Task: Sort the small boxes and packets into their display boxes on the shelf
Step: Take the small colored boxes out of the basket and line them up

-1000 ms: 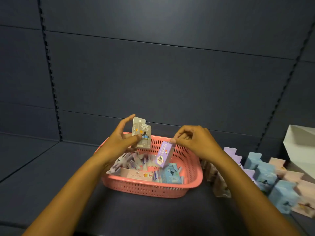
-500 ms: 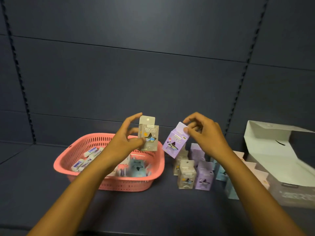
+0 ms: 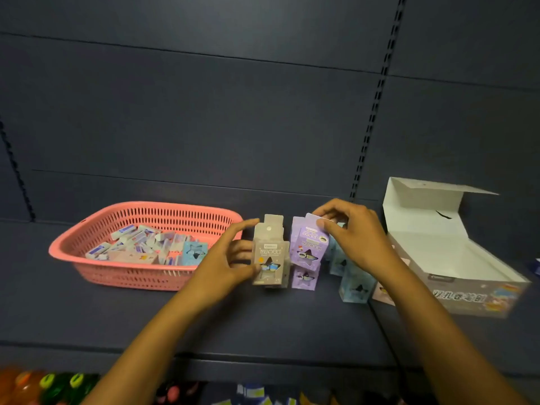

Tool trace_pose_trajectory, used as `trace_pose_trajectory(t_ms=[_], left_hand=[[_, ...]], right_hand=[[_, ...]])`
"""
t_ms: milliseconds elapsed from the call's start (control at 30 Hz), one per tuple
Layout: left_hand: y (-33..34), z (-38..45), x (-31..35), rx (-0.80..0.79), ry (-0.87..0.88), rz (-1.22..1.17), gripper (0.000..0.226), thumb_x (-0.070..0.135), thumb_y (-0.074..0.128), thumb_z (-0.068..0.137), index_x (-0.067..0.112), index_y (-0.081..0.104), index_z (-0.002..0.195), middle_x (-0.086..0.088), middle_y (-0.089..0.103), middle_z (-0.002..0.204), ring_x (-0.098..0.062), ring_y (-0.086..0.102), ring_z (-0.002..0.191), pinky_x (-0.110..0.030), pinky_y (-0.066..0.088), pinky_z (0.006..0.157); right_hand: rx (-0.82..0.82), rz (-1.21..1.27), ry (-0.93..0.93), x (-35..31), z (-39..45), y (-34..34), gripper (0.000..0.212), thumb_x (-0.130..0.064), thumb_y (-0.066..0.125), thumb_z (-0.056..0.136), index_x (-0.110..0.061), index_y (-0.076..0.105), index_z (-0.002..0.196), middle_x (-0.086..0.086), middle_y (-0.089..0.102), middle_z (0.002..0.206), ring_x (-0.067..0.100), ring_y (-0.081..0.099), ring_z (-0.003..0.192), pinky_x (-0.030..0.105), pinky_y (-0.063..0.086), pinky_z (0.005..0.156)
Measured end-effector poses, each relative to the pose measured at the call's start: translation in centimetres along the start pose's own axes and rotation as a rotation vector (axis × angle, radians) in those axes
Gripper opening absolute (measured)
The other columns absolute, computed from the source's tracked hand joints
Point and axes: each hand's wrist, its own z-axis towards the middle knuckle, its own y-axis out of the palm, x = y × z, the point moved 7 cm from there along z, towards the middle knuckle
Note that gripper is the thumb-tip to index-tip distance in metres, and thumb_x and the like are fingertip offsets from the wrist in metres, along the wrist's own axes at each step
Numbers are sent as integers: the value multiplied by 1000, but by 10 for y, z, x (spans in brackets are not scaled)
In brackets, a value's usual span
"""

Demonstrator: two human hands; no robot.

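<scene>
My left hand [image 3: 226, 266] grips a beige small box [image 3: 270, 266] with a star window, low over the shelf in front of another beige box behind it. My right hand [image 3: 355, 236] pinches the top of a purple small box [image 3: 308, 247], held just above a purple box [image 3: 304, 277] standing on the shelf. A pink basket [image 3: 117, 273] at the left holds several small packets and a blue box. An open grey display box [image 3: 455, 267] with a raised white lid stands at the right.
Light blue boxes [image 3: 353, 283] and a pink box [image 3: 382, 293] stand between my right hand and the display box. The dark shelf [image 3: 263, 323] has a back wall with slotted uprights. Colourful goods show below the front edge [image 3: 46, 387].
Both hands moved right from over the basket and came down toward the rows of standing boxes, each carrying its box. The view shifted right with them.
</scene>
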Motion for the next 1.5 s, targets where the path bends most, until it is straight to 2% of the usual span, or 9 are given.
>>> trace_pose_trajectory(t_ms=[100, 267, 567, 800, 933, 1067, 1133, 1300, 1500], left_hand=[[12, -9, -21, -11, -28, -8, 75, -14, 67, 78, 29, 44, 135, -10, 67, 107, -25, 67, 100, -36, 57, 83], [27, -19, -42, 51, -65, 15, 71, -17, 67, 76, 24, 49, 131, -9, 62, 105, -19, 67, 95, -27, 56, 77], [34, -26, -59, 82, -56, 53, 72, -14, 69, 77, 29, 49, 132, -6, 60, 107, -21, 65, 103, -26, 55, 82], [32, -25, -53, 93, -6, 193, 80, -7, 74, 76, 44, 46, 130, 5, 60, 114, -12, 61, 108, -29, 55, 89], [24, -28, -39, 116, 37, 370, 81, 12, 79, 76, 40, 36, 139, 16, 52, 130, 0, 51, 120, -27, 47, 101], [14, -28, 4, 208, 206, 646, 61, 30, 66, 87, 38, 36, 140, 18, 44, 135, 1, 43, 124, -24, 39, 103], [7, -25, 22, 262, 234, 870, 55, 39, 60, 90, 34, 37, 140, 11, 43, 137, -6, 43, 123, -26, 40, 99], [-11, -12, 25, 252, 84, 1260, 60, 56, 45, 92, 27, 36, 144, 0, 42, 144, -21, 42, 127, -36, 35, 107], [-23, -16, 17, 235, -2, 1279, 64, 58, 40, 93, 27, 29, 149, -1, 34, 152, -24, 35, 136, -39, 25, 114]], right_hand=[[-17, -8, 5, 9, -8, 1, 10, -15, 65, 88, -23, 70, 92, -14, 68, 83, -5, 59, 79, 3, 41, 65], [-46, -24, 3, 18, -11, 2, 11, -16, 66, 87, -27, 69, 90, -15, 68, 83, -2, 60, 80, 5, 44, 69], [-81, -20, 39, 34, -21, 8, 9, -21, 64, 89, -27, 67, 95, -16, 66, 87, -1, 60, 82, 11, 48, 65], [-140, -56, 36, 42, -26, 16, 9, -24, 64, 90, -29, 67, 96, -15, 67, 90, 1, 62, 84, 11, 46, 71], [-154, -66, 36, 42, -28, 19, 9, -25, 65, 89, -29, 67, 96, -15, 67, 91, 1, 61, 86, 12, 47, 74], [-187, -82, 37, 42, -32, 25, 10, -24, 66, 88, -30, 67, 96, -15, 66, 89, 1, 61, 84, 15, 49, 75], [-202, -96, 38, 42, -33, 29, 10, -23, 66, 88, -30, 67, 96, -15, 66, 89, 2, 61, 84, 15, 49, 74], [-241, -123, 63, 46, -36, 41, 11, -21, 64, 89, -28, 66, 97, -11, 65, 91, 5, 61, 83, 12, 46, 71], [-265, -156, 85, 49, -40, 49, 11, -23, 62, 90, -27, 65, 100, -9, 66, 95, 8, 61, 85, 20, 52, 77]])
